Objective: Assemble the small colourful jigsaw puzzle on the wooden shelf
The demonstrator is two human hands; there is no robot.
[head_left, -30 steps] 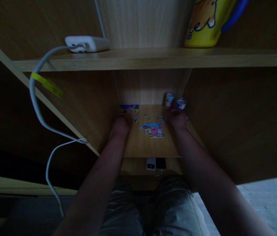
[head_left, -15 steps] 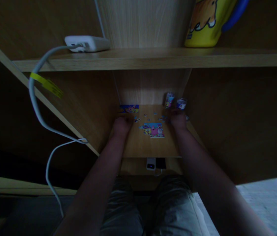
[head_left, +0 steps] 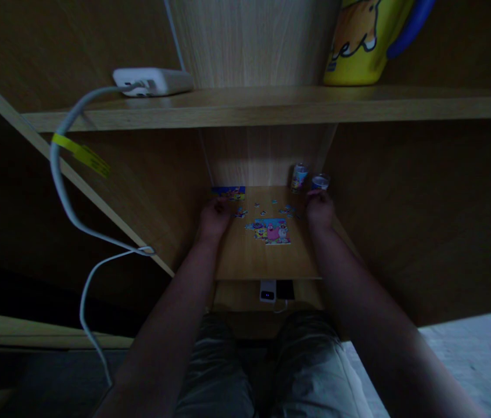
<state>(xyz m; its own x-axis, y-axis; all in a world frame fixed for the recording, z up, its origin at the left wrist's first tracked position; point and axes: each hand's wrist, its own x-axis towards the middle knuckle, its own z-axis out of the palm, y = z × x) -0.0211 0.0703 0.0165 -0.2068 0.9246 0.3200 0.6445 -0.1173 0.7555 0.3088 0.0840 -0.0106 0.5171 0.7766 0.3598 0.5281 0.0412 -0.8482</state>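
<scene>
A partly assembled jigsaw puzzle [head_left: 272,232] with cartoon figures lies on the wooden shelf, between my two hands. Behind it are scattered loose puzzle pieces [head_left: 287,211]. My left hand [head_left: 214,219] is at the left, fingers curled in, close to a small cluster of pieces [head_left: 240,213] and a blue picture card [head_left: 233,191]. On the right, my right hand [head_left: 321,210] has its fingers drawn together just in front of a small round tin [head_left: 320,182]. Dim light hides whatever either hand may hold. A printed cylindrical can [head_left: 298,178] stands beside the tin.
Above runs an upper shelf [head_left: 254,110] bearing a white power adapter [head_left: 153,81] and a yellow mug [head_left: 354,49]. A white cable [head_left: 64,197] hangs down at the left. Below the puzzle, a small white device [head_left: 267,290] sits on a lower ledge. Side panels flank both arms.
My right hand has shifted slightly right, away from the loose pieces, towards the tin. My left hand has turned a little, its curled fingers now showing. The view has shifted slightly.
</scene>
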